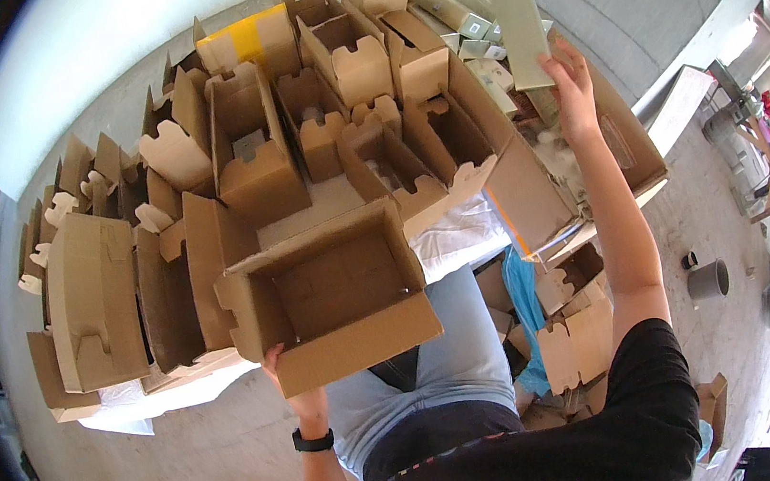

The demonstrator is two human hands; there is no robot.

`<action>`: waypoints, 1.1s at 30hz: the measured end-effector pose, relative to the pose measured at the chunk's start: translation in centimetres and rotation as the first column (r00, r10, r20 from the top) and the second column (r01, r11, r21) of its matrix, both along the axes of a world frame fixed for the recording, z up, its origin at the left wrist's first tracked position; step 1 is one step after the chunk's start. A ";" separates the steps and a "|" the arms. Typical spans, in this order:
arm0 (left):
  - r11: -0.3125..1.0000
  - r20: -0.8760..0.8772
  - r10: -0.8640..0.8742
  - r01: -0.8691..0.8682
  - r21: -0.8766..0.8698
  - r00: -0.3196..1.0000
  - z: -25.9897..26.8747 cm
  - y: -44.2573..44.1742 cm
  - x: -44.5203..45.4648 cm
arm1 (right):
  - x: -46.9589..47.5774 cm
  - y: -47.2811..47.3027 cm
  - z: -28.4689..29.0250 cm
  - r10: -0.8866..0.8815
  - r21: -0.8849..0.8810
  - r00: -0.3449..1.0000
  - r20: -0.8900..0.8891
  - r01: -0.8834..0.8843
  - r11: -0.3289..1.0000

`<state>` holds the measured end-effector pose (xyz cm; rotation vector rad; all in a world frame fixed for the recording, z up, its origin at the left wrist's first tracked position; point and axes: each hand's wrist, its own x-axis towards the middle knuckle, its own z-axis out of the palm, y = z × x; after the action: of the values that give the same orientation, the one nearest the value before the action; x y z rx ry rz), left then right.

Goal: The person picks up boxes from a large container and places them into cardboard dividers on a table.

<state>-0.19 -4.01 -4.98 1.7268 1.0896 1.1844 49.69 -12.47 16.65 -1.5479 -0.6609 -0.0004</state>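
Observation:
My left hand grips the near left corner of an open cardboard box. The box is tilted towards me above my lap, and I see no contents on its brown inner faces. Far to the right, my right hand holds the lower end of a long pale green-grey box between thumb and fingers. That long box stands out over a large open carton. Similar pale long boxes lie in a heap at the carton's far end, some with small labels.
Rows of open cardboard boxes cover the table ahead and to the left. One box carries yellow tape. Under the table at my right lie cardboard pieces and a blue plastic bag. A grey bucket lies on the floor.

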 end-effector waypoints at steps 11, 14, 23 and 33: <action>0.997 -0.048 0.018 -0.014 0.076 0.999 -1.6 0.5 -0.8 | -10.6 0.8 1.8 0.744 0.668 0.630 -0.222 -0.458 0.587; 0.996 -0.028 0.022 -0.019 0.083 0.999 0.7 0.3 0.3 | -13.0 0.4 0.4 0.843 0.699 0.512 -0.165 -0.543 0.466; 0.986 -0.212 0.031 0.005 0.168 0.977 2.5 0.3 0.0 | -17.3 0.1 -4.6 0.887 0.310 0.446 -0.120 -0.832 0.460; 0.993 -0.155 -0.033 0.051 0.111 0.987 2.0 0.7 0.1 | -23.1 3.3 -3.6 0.887 -0.198 0.460 -0.041 -0.874 0.444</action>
<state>-0.06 -3.32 -2.98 1.9468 1.0877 1.1220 26.55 -9.13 13.05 -1.2005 -1.5220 0.8498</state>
